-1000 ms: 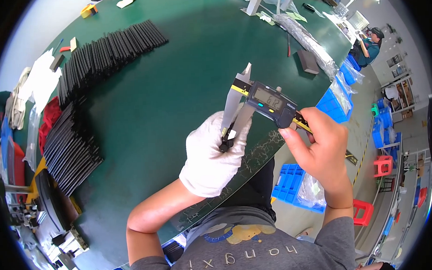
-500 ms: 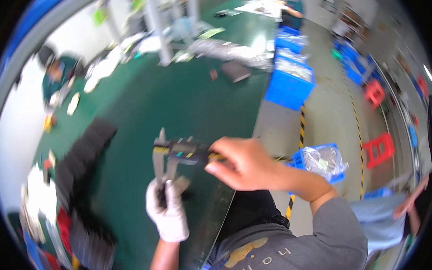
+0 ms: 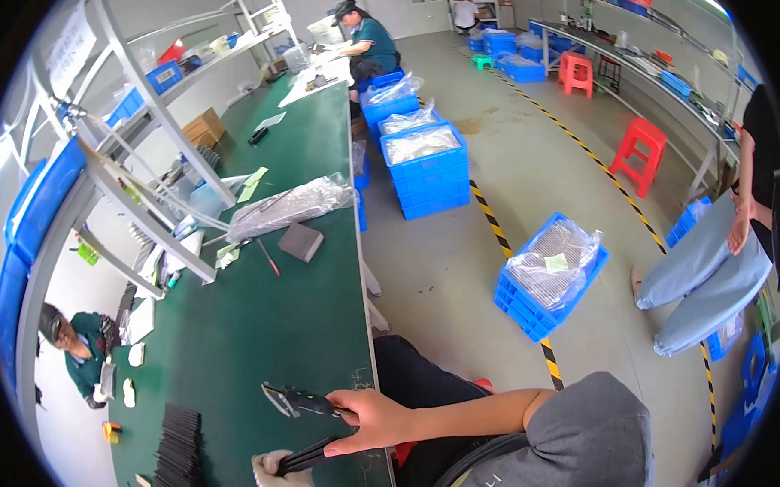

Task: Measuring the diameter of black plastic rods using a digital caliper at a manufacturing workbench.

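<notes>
In my right hand [image 3: 375, 420], which is bare, is a digital caliper [image 3: 305, 401], its metal jaws pointing left above the bench. My left hand [image 3: 282, 482] wears a white glove and is closed on thin black strips [image 3: 305, 458] near the bottom edge. The far end of those strips reaches my right thumb; whether the thumb grips them I cannot tell. The caliper jaws are apart from the strips. A row of similar black pieces [image 3: 178, 457] lies on the green bench [image 3: 265, 351] to the left of my hands.
Farther along the bench lie a grey block [image 3: 301, 242], a red pen-like tool [image 3: 270, 258] and a bubble-wrap bundle [image 3: 290, 206]. Blue crates [image 3: 426, 173] stand along its right side. Co-workers sit at the left and far end; another person [image 3: 709, 267] stands at right.
The view has swung upward, so my hands appear lower. The caliper jaws, earlier at the dark piece in my gloved hand, are now away from it, and my right hand is near the strips.
</notes>
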The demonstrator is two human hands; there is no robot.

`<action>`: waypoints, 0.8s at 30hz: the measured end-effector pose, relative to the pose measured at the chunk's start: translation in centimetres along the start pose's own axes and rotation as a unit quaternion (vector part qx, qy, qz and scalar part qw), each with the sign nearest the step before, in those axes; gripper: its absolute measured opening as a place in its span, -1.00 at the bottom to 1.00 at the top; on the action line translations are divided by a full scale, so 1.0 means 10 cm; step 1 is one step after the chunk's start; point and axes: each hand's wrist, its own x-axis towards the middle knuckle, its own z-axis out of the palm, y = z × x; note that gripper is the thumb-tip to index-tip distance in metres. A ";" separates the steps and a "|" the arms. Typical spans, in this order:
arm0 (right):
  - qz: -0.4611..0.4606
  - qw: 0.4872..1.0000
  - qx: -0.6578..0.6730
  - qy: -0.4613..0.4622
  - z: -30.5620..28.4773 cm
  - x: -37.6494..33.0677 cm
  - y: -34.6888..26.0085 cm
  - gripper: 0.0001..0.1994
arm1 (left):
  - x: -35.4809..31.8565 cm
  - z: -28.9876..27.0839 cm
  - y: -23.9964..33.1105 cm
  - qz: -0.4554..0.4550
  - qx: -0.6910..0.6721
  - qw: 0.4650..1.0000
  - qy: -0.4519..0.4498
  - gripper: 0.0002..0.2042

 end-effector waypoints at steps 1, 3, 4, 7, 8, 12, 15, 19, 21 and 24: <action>-0.008 1.000 0.025 0.013 0.03 0.01 -0.04 -0.38 | -0.01 0.03 -0.09 -0.023 -0.019 1.000 -0.005 -0.67; -0.015 0.999 0.044 0.012 0.08 0.03 -0.15 -0.42 | 0.06 -0.02 -0.24 -0.045 -0.071 0.996 0.007 -0.70; -0.034 0.995 0.089 0.044 0.12 0.02 -0.16 -0.48 | 0.02 0.03 -0.36 -0.031 -0.074 0.996 0.029 -0.69; -0.054 0.989 0.102 0.095 0.16 0.04 -0.17 -0.63 | 0.22 -0.20 -0.43 -0.026 0.097 0.994 -0.044 -0.72; -0.057 0.989 0.070 0.120 0.17 0.06 -0.18 -0.71 | 0.24 -0.25 -0.46 -0.045 0.044 0.996 0.066 -0.73; -0.106 0.989 0.022 0.105 0.23 0.17 -0.17 -0.86 | -0.04 -0.36 -0.64 -0.098 0.184 0.975 -0.078 -0.74; -0.131 0.987 -0.038 0.079 0.28 0.25 -0.27 -0.87 | -0.22 -0.32 -0.62 -0.150 0.111 0.977 -0.104 -0.71; -0.117 0.992 -0.054 0.014 0.33 0.35 -0.41 -0.87 | -0.40 -0.48 -0.32 -0.346 0.109 0.920 -0.147 -0.58; -0.135 0.988 -0.069 0.022 0.41 0.39 -0.43 -0.84 | -0.38 -0.60 -0.18 -0.346 0.183 0.901 -0.188 -0.58; -0.100 0.994 -0.051 -0.017 0.54 0.41 -0.51 -0.89 | -0.45 -0.53 -0.41 -0.197 0.175 0.961 -0.084 -0.73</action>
